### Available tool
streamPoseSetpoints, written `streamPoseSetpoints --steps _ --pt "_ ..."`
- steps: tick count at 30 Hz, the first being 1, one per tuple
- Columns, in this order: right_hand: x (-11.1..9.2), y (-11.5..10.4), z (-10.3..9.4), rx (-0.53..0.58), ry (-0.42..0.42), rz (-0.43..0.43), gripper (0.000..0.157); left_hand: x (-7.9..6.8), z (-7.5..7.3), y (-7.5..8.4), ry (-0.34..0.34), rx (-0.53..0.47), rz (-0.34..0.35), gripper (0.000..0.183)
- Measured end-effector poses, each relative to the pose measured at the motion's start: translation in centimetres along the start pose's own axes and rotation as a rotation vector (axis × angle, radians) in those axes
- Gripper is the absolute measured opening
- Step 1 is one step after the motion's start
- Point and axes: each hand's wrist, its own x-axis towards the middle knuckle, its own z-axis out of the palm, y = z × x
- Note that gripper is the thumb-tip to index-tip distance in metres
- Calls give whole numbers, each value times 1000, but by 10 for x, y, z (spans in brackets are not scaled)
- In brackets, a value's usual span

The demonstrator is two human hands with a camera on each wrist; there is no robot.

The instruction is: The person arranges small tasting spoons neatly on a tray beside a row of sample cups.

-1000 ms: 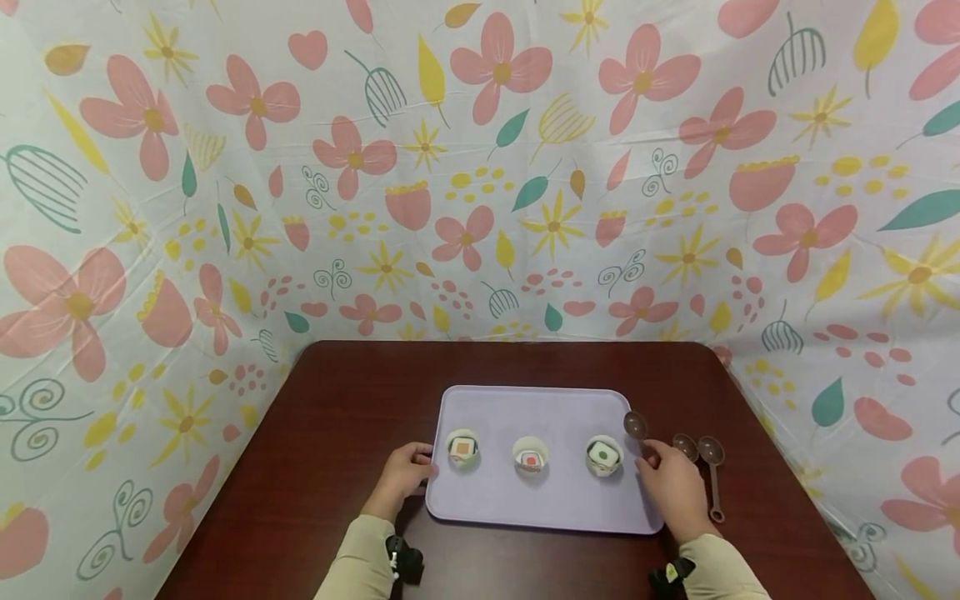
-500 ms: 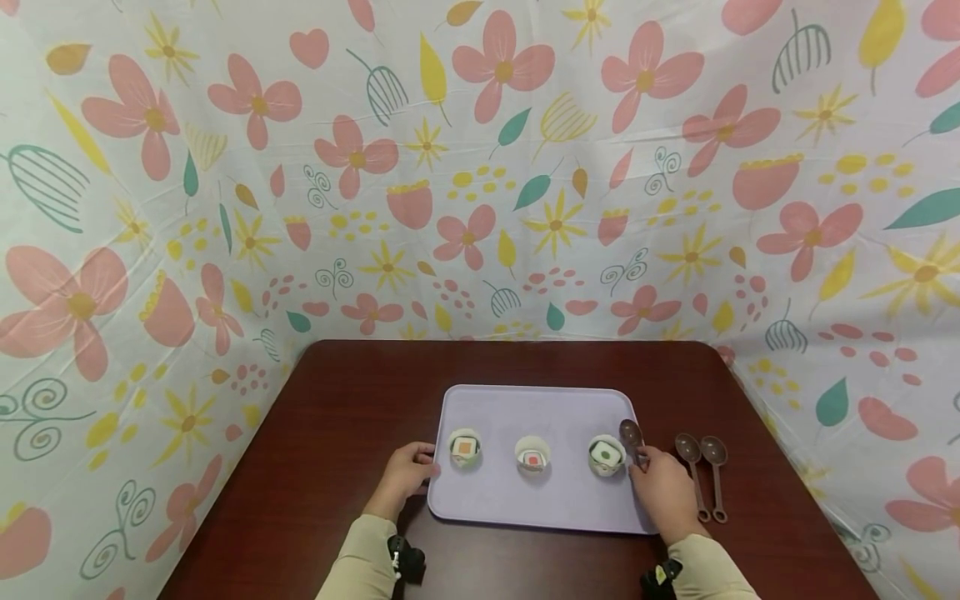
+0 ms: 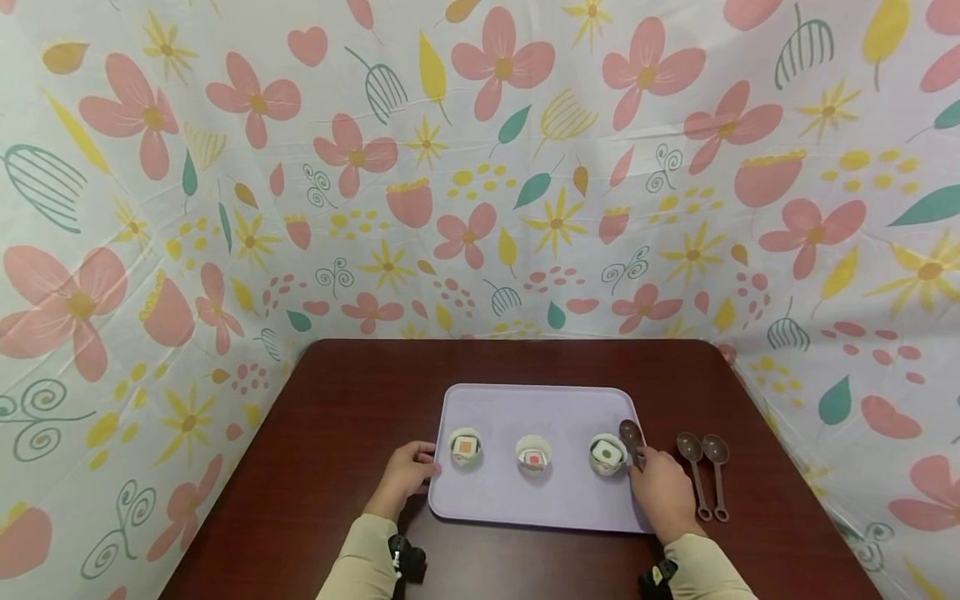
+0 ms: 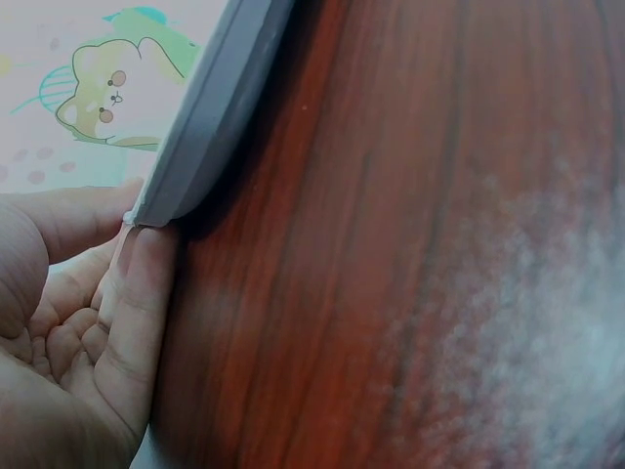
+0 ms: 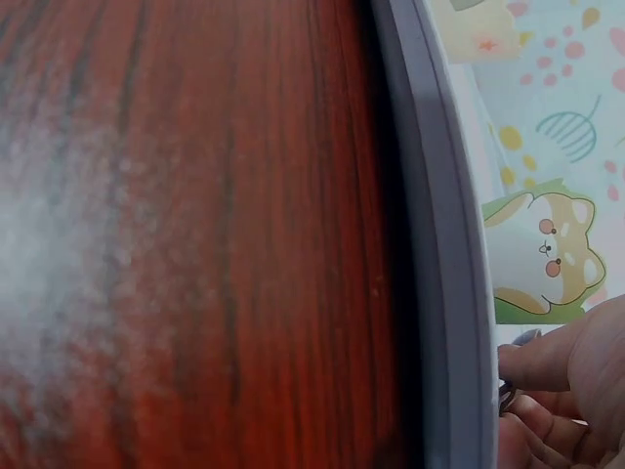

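Reddish table (image 3: 352, 400) faces floral cloth (image 3: 480, 158); left hand (image 3: 403, 477) pinches tray (image 3: 517, 502), right hand (image 3: 666, 493) a spoon (image 3: 630, 432).

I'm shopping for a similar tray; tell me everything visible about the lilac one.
The tray is pale lilac, rectangular with rounded corners, and looks like plastic, with a raised rim and greyer sloping sides. It looks roughly level; whether it rests fully on the dark table is unclear. Three small pale cups stand in a row on it. The left hand pinches its left edge; the right hand, holding a brown spoon, is at its right edge, contact unclear.
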Motion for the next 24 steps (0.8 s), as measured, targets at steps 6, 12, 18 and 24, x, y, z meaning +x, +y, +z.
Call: streamPoseSetpoints --steps 6,12,18,24 --pt "0 -2 0 -18 -2 -3 36 1 0 0 -1 7 -5 38" --pt "0 -3 -1 -28 -4 -2 36 1 0 -1 -2 10 -5 38" --pt "0 -3 -2 -22 -8 11 37 1 1 -1 -2 13 -3 39" --pt "0 -4 -9 7 -19 36 45 1 0 -1 2 15 -2 38"
